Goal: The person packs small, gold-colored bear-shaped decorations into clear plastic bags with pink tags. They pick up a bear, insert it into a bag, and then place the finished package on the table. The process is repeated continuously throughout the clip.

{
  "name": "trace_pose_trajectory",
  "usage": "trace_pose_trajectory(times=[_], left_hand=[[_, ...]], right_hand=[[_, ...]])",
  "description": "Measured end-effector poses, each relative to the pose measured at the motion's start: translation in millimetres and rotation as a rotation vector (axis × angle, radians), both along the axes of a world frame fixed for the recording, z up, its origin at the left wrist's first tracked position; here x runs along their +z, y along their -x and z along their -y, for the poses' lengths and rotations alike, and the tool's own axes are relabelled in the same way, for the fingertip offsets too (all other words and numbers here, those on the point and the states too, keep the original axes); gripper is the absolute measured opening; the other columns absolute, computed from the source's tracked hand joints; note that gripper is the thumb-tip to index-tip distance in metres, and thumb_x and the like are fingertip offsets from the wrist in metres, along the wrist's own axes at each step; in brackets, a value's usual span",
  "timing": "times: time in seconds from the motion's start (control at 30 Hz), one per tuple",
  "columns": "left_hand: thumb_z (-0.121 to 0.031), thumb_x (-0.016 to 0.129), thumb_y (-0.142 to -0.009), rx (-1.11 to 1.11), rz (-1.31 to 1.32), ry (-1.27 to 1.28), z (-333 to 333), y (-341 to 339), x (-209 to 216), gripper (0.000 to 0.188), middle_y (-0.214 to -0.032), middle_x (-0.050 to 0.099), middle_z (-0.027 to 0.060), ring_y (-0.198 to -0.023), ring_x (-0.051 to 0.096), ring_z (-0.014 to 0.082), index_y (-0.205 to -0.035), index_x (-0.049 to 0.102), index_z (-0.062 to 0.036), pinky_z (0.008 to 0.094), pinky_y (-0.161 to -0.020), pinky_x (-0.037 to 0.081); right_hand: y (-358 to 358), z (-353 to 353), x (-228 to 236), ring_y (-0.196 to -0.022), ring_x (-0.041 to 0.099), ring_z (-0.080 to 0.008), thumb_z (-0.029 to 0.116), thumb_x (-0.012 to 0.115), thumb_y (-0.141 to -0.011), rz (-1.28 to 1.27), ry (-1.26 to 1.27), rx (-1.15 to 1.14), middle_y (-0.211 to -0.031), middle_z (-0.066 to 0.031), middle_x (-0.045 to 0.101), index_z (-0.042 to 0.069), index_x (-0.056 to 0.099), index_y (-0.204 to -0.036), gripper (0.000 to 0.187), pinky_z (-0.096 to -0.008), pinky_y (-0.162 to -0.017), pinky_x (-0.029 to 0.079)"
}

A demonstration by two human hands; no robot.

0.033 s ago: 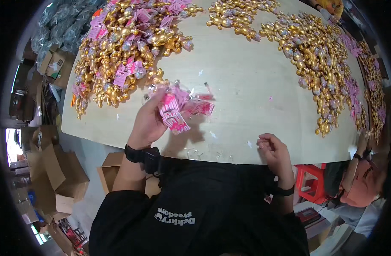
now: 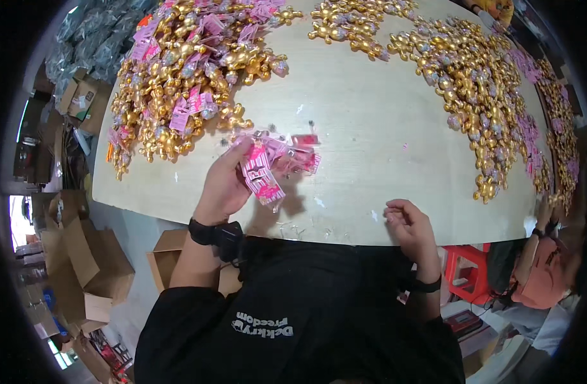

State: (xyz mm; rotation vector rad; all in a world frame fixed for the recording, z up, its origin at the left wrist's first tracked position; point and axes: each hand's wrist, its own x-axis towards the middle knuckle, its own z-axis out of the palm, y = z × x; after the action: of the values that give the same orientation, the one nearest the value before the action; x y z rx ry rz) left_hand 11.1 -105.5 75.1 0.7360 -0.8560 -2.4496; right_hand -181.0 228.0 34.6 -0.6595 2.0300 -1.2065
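My left hand (image 2: 223, 182) is closed on a bunch of pink-and-white printed tags (image 2: 265, 171), held just above the near part of the table. Clear plastic and small dark bits stick out at the bunch's far side. My right hand (image 2: 411, 227) hovers at the table's near edge, fingers loosely curled and thumb apart, with nothing visible in it. Beyond my left hand lies a large heap of shiny gold balloon-animal-shaped figures (image 2: 172, 121), many with pink tags on them. The closest gold figure (image 2: 234, 117) lies just past the bunch.
More gold figures (image 2: 482, 109) spread along the table's right side, and another group (image 2: 351, 29) lies at the far edge. Small clear scraps dot the pale table (image 2: 364, 141). Cardboard boxes (image 2: 92, 259) stand at left; a red stool (image 2: 466, 272) and another person (image 2: 546, 272) are at right.
The tags in my left hand have shifted and turned slightly, with more of a red piece and dark bits showing at the far side. My right hand is almost unmoved.
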Motion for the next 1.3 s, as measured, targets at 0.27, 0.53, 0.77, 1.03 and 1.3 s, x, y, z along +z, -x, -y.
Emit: trace_pose_trajectory(times=[0.27, 0.53, 0.77, 1.03, 1.3], left_hand=[[-0.029, 0.048, -0.108, -0.358, -0.028, 0.203, -23.0, 5.0, 11.9, 0.057, -0.134, 0.062, 0.0176, -0.113, 0.069, 0.028, -0.153, 0.037, 0.0036, 0.041, -0.089, 0.061], [-0.026, 0.05, -0.109, -0.732, 0.009, 0.582, -96.9, 34.3, 11.4, 0.053, -0.141, 0.06, 0.01, -0.11, 0.063, 0.0113, -0.156, 0.039, -0.0045, 0.0246, -0.084, 0.054], [-0.011, 0.052, -0.108, -0.683, 0.127, 0.651, -102.7, 43.1, 0.0, 0.037, -0.142, 0.061, 0.0099, -0.12, 0.058, 0.0122, -0.143, 0.057, -0.0009, 0.03, -0.102, 0.048], [-0.03, 0.047, -0.11, -0.479, -0.2, 0.71, -89.8, 45.7, -33.3, 0.04, -0.126, 0.067, 0.017, -0.121, 0.061, 0.0296, -0.121, 0.068, 0.0029, 0.0431, -0.108, 0.042], [-0.024, 0.063, -0.101, -0.503, 0.042, 0.989, -98.1, 46.0, -29.9, 0.024, -0.112, 0.068, 0.0144, -0.105, 0.063, 0.0226, -0.107, 0.066, -0.0011, 0.0355, -0.096, 0.048]], right_hand=[[-10.5, 13.8, 8.9, -0.092, 0.068, -0.0145, 0.012, 0.065, -0.1, 0.098, 0.089, 0.049, -0.103, -0.0098, 0.073, -0.004, 0.064, -0.123, 0.028, -0.0272, -0.083, 0.054], [-34.7, 68.0, 14.4, -0.095, 0.064, -0.0092, 0.013, 0.059, -0.105, 0.598, 0.514, -0.093, -0.106, -0.0048, 0.071, -0.003, 0.063, -0.128, 0.028, -0.026, -0.083, 0.053], [-26.2, 52.9, -8.4, -0.087, 0.064, -0.0091, 0.011, 0.055, -0.106, 0.582, 0.614, -0.278, -0.103, -0.0044, 0.072, -0.003, 0.067, -0.119, 0.023, -0.0254, -0.079, 0.053], [5.9, 16.2, -13.4, -0.098, 0.063, -0.0214, 0.015, 0.051, -0.105, 0.884, 0.87, -0.447, -0.102, -0.0096, 0.067, 0.002, 0.061, -0.104, 0.017, -0.0393, -0.092, 0.049], [22.3, -8.4, -3.5, -0.094, 0.062, -0.0151, 0.016, 0.052, -0.104, 0.324, 0.591, -0.568, -0.096, -0.005, 0.065, 0.003, 0.063, -0.099, 0.018, -0.0348, -0.091, 0.05]])
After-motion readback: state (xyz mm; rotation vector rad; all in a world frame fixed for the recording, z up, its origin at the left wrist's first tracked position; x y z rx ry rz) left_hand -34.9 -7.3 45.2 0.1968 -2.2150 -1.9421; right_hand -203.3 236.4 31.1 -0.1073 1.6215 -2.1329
